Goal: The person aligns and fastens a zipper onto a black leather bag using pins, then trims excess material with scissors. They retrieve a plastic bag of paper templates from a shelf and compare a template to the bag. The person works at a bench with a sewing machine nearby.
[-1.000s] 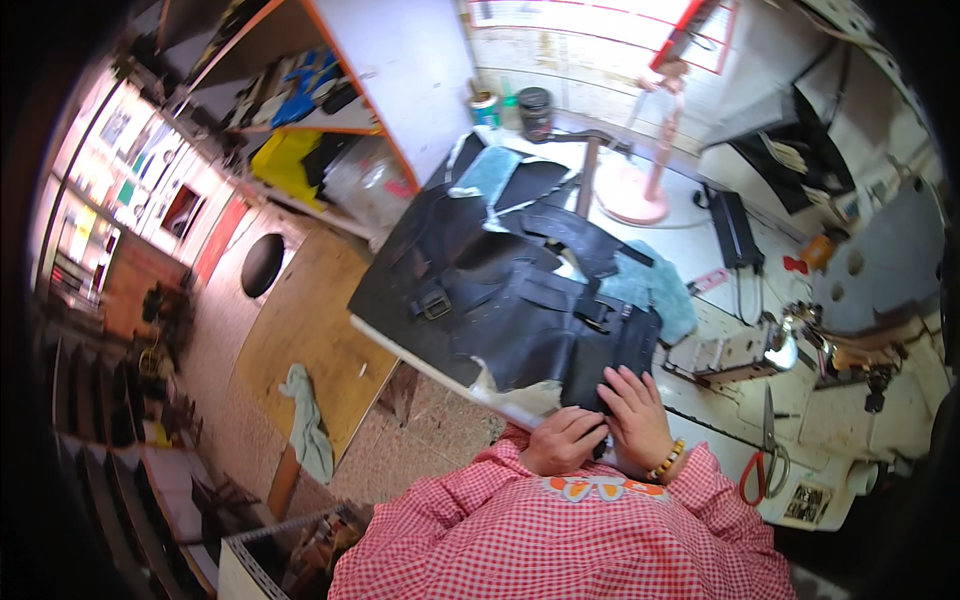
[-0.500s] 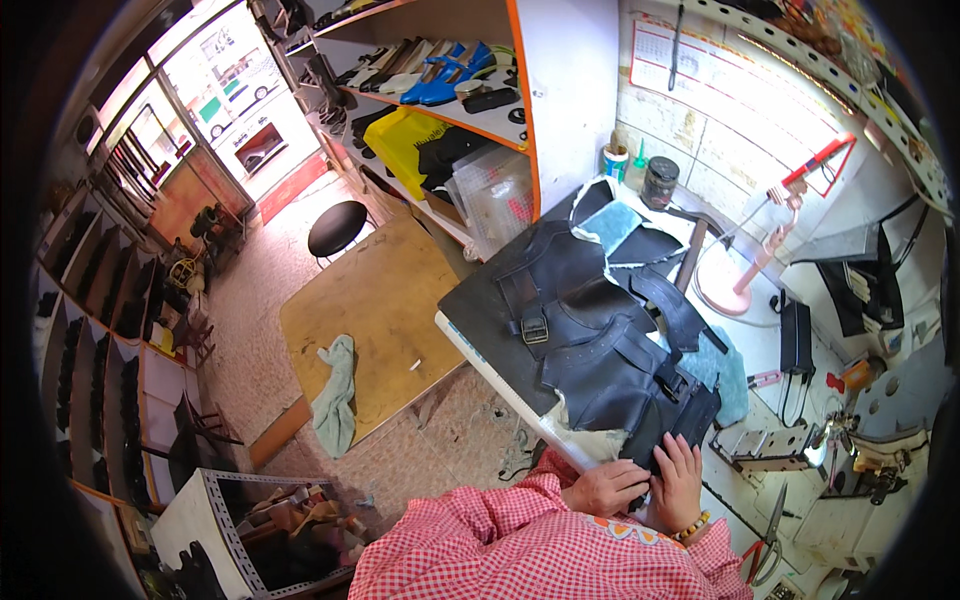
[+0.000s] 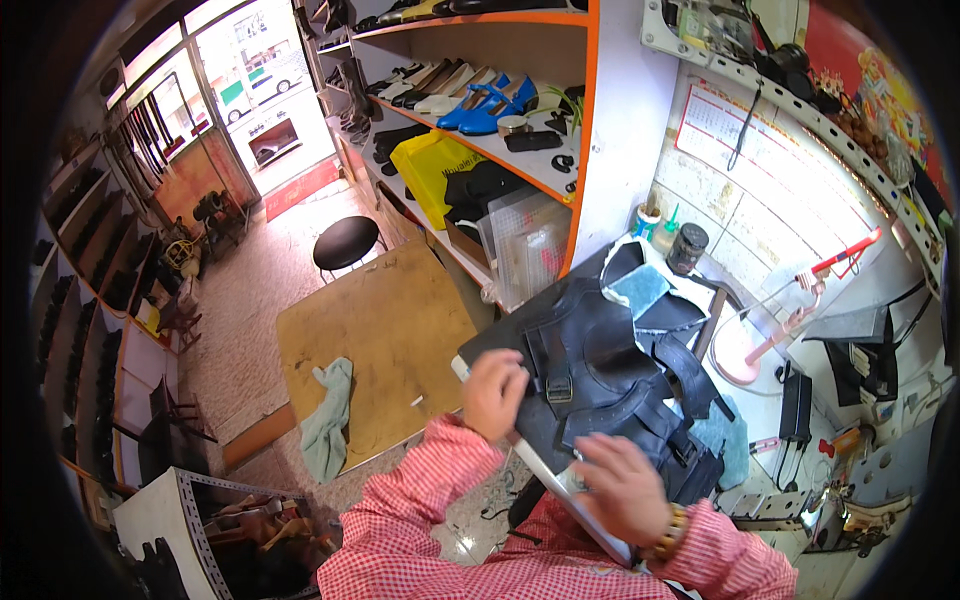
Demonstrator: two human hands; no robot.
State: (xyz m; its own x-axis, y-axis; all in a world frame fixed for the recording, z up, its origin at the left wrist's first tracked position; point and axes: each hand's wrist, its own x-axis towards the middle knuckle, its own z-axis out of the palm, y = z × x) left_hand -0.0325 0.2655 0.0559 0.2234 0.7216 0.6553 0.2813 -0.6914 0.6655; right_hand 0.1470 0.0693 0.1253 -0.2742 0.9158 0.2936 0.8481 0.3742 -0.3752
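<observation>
Several black leather pieces (image 3: pixel 610 365) with straps and buckles lie on a dark-topped worktable (image 3: pixel 500 345) in front of me. My left hand (image 3: pixel 493 393) is lifted at the table's left edge, its fingers loosely bent and nothing visible in them. Over the near part of the leather is my right hand (image 3: pixel 622 488), fingers apart and slightly blurred; whether it touches the leather I cannot tell. A metal buckle (image 3: pixel 559 389) shows on a strap between the hands. Light-blue lining (image 3: pixel 640 291) with ragged white edges shows at the far end.
Left of me a low brown table (image 3: pixel 370 325) bears a grey-green cloth (image 3: pixel 328 425). A round black stool (image 3: pixel 346 242) stands behind it. Shoe shelves (image 3: pixel 470 150) rise beyond. At right are a pink lamp stand (image 3: pixel 738 358), a black jar (image 3: pixel 687 248) and a black pouch (image 3: pixel 796 408).
Both hands have come off the leather's near edge. My left hand has moved far to the left, my right a little left. The view has shifted, placing the worktable lower.
</observation>
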